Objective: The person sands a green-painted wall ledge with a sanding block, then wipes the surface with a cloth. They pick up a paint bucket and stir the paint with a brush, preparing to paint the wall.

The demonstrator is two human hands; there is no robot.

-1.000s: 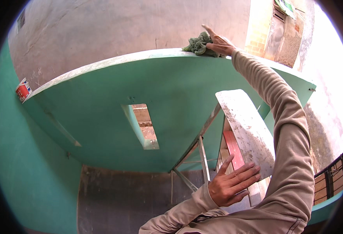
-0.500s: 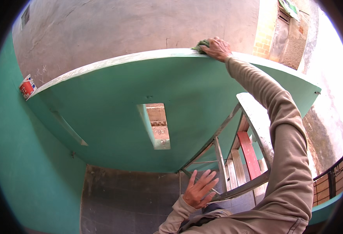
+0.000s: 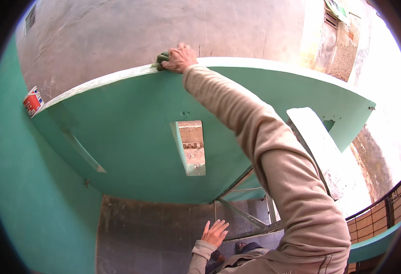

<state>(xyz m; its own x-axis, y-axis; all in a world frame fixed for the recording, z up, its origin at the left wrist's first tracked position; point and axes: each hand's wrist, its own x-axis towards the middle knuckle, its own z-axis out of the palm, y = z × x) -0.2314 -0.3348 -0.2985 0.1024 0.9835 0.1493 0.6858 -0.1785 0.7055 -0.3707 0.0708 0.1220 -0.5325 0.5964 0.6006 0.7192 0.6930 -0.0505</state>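
Up on the whitish top edge (image 3: pixel 118 76) of the green partition wall (image 3: pixel 132 132) sits the crumpled green cloth (image 3: pixel 162 59), bunched small, and the right hand (image 3: pixel 181 59) is right on it! Those fingers are curled down over the cloth, gripping it against the ledge, the right arm in its tan sleeve (image 3: pixel 273 137) stretched diagonally across the view. Now low down, the left hand (image 3: pixel 215 233): fingers spread, palm open, nothing in its hold, hanging in front of the dark tiled floor (image 3: pixel 141 228), near the metal frame of the stepladder (image 3: pixel 244 213). The ladder's pale, broad top (image 3: pixel 317 144) shows to the right, just beyond that sleeve. Below the ledge, a rectangular opening (image 3: pixel 193 148) cuts through the green. Far left along the same edge, a red-and-white bucket (image 3: pixel 33 101) stands tilted in the corner by the green side wall (image 3: pixel 13 178). Behind it all, a stained plaster wall (image 3: pixel 132 27), and over at lower right, a dark metal grille (image 3: pixel 387 208).
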